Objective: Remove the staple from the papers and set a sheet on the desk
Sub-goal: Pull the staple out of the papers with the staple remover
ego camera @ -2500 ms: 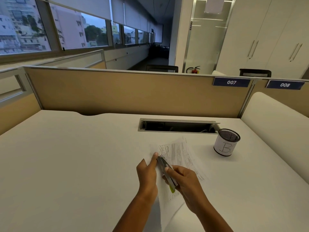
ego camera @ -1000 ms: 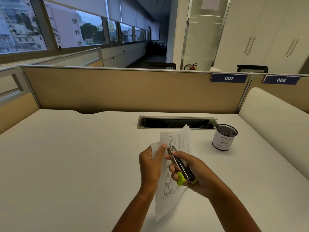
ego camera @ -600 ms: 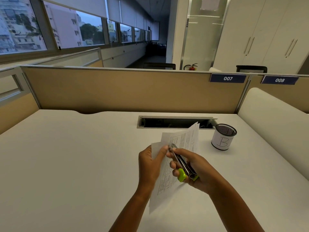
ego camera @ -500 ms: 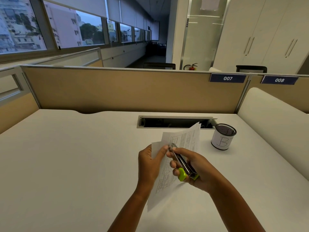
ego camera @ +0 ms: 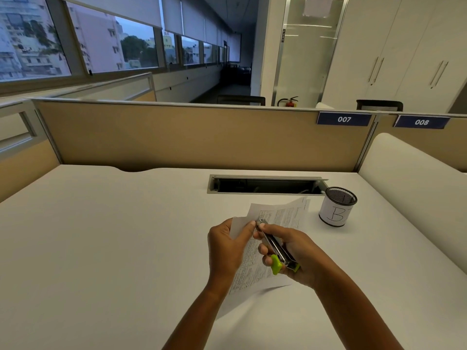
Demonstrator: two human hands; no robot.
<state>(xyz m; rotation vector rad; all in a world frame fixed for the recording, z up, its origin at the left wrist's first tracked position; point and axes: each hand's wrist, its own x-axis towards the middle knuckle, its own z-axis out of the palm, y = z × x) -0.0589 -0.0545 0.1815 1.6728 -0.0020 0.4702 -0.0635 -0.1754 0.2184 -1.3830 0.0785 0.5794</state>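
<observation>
1. The papers are up off the worktop in front of me, printed side facing me, their top corner level with my thumbs; the far sheet fans out toward the pen cup.
2. My left hand is closed on the papers' upper left corner, thumb on the front and fingers behind.
3. My right hand is wrapped around a metal staple remover with a lime-green end, its tip pressed at the papers' top corner, right beside my left thumb. The staple itself is too small for me to make out.
4. A mesh pen cup marked "B" stands on the worktop to the right, near the papers' far edge but apart from them.
5. Behind the papers, an open cable slot is sunk into the worktop, in front of the tan partition.
</observation>
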